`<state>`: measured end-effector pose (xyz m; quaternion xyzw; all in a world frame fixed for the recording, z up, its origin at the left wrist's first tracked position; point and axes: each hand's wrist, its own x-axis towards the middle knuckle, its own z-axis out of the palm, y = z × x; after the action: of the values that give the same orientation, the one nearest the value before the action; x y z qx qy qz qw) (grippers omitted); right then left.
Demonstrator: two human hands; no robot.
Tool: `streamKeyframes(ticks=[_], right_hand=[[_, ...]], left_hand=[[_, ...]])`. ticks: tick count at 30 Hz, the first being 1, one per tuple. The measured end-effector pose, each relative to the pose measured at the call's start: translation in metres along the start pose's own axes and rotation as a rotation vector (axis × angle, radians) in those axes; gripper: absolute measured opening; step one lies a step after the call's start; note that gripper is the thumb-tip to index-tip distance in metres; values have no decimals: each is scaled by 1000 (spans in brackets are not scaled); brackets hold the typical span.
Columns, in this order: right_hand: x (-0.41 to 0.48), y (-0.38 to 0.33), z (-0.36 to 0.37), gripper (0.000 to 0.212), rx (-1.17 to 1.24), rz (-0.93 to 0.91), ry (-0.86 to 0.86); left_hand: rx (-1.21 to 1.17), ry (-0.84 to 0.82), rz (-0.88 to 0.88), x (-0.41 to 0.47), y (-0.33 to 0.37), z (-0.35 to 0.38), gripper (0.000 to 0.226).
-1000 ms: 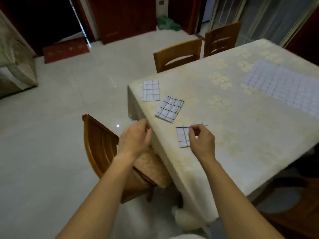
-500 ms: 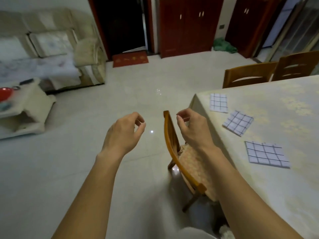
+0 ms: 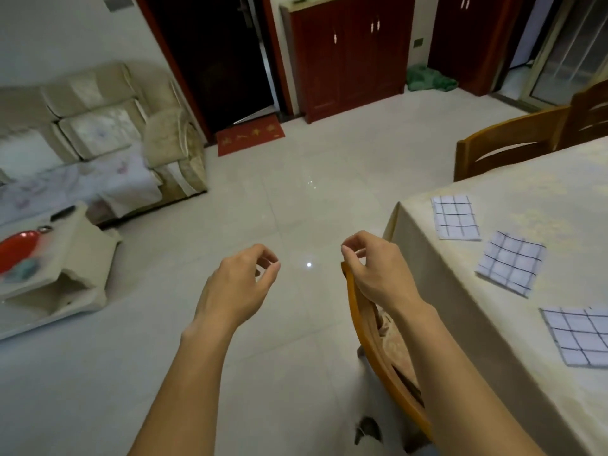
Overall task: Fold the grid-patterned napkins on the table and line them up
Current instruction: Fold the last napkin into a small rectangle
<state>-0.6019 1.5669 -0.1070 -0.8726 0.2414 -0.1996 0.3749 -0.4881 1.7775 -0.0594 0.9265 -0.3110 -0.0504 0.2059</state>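
Left hand (image 3: pixel 240 284) and right hand (image 3: pixel 378 274) hang empty, loosely curled, off the table (image 3: pixel 513 317), so its three folded grid napkins (image 3: pixel 455 217) (middle napkin (image 3: pixel 510 262) skewed) risk being left misaligned; the cropped nearest may be crooked too.

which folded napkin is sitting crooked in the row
The middle napkin: it lies skewed, while the far napkin and near napkin sit roughly square to the table edge.

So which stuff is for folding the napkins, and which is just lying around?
For the job: far napkin, middle napkin, near napkin, the table under them.
Just lying around: red plate, sofa, doormat, green cloth, nearest chair.
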Motion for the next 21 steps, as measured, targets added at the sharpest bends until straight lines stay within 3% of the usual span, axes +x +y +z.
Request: streamKeyframes(ticks=[10, 15, 21], right_hand=[[101, -36, 60, 15, 1, 16, -26], [155, -58, 107, 15, -49, 79, 16], [232, -114, 157, 15, -95, 94, 50]], left_hand=[[-99, 31, 27, 119, -67, -20, 11], [-172, -16, 88, 189, -120, -26, 6], [-244, 53, 196, 285, -180, -63, 4]])
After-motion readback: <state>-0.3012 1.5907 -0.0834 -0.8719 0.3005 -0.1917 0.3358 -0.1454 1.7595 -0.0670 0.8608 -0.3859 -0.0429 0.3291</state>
